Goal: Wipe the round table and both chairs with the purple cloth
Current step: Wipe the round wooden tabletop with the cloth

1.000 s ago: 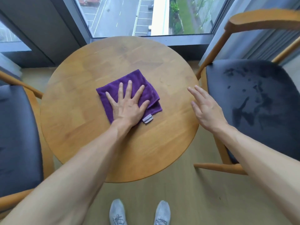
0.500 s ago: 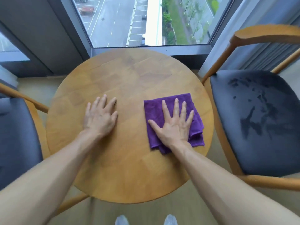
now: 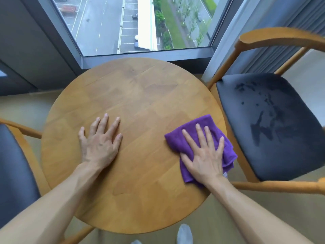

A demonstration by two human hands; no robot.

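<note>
Round table: right hand flat on purple cloth, label unreadable.

High-rise room, sitting nook by a window: flat or hotel room, cannot tell which.

Small round wooden worktop set against a floor-level window just beyond the left hand; the glass looks far down on a road, marked parking bays and trees, so an upper storey. Wooden armchair with dark padded seat just right of the right hand, matching chair left of the left hand. Grey curtain hangs beyond the right-hand chair. Pale beige floor below the hands, feet in grey footwear standing on it.
</note>
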